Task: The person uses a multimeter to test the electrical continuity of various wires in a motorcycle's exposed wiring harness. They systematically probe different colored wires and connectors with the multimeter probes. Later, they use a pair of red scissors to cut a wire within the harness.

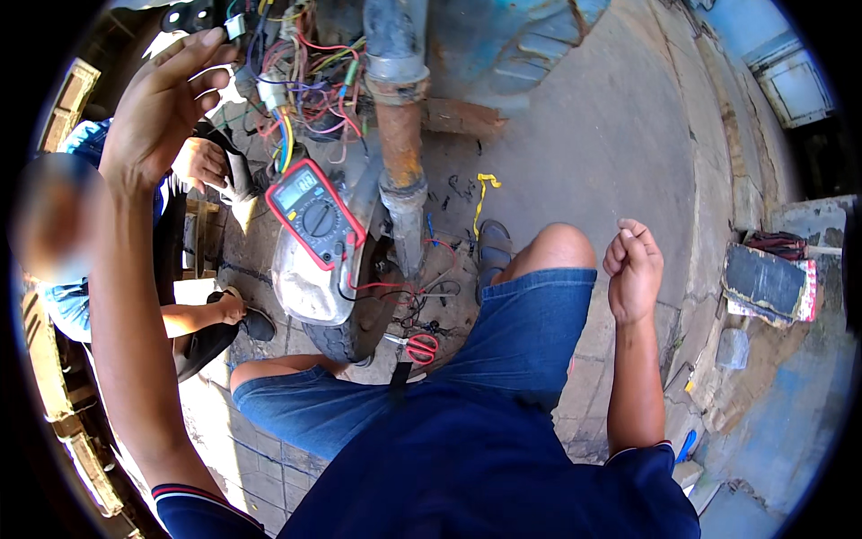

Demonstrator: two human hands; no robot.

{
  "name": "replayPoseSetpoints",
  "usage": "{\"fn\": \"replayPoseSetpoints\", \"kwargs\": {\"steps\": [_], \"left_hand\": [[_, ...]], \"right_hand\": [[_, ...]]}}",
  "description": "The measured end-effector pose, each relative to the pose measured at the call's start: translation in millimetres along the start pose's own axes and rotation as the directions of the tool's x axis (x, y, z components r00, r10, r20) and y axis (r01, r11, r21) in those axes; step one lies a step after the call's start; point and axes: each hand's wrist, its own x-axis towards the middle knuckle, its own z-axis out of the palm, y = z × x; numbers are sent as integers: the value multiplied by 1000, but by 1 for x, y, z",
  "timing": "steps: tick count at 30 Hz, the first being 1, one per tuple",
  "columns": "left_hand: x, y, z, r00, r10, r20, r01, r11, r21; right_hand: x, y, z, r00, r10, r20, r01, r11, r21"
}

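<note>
My left hand (pixel 166 103) is raised at the upper left, fingers apart and holding nothing I can see. Its fingertips are close to a small white connector (pixel 235 27) beside a tangle of coloured wires (pixel 310 81); I cannot tell whether they touch. Over to the right, away from the wires, my right hand (pixel 636 269) is closed with its fingers curled. Whatever it may pinch is too small to name. A red-framed multimeter (pixel 316 214) with a lit display rests on the silver mudguard (pixel 310 292), below a white plug (pixel 270 92) with yellow and blue wires.
A rusty fork tube (pixel 400 135) stands beside the wires, above a wheel (pixel 355 337). Red-handled scissors (pixel 422 349) and test leads (pixel 377 286) lie near my legs. Yellow tape (pixel 485 193) is on the floor. Another person (pixel 211 162) sits close on the left.
</note>
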Motion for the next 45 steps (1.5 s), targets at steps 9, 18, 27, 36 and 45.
{"fn": "replayPoseSetpoints", "kwargs": {"steps": [9, 18, 27, 36, 45], "left_hand": [[-118, -54, -15, 972, 188, -141, -214, 955, -204], [-259, -207, -13, 707, 172, -686, -141, 985, 102], [-282, -235, -38, 722, -60, -689, 17, 997, -70], [-288, -232, -58, 776, -180, -605, 105, 982, -158], [-290, -249, -73, 807, -249, -536, 222, 968, -115]], "right_hand": [[-53, 42, 28, 935, 234, 266, -138, 932, -334], [-101, 340, 59, -3, 912, 410, 867, 207, -454], [-152, 473, 46, 268, 880, 393, 835, -9, -550], [-132, 519, 86, 341, 829, 443, 825, -38, -564], [-128, 527, 114, 348, 866, 360, 792, -66, -607]]}}
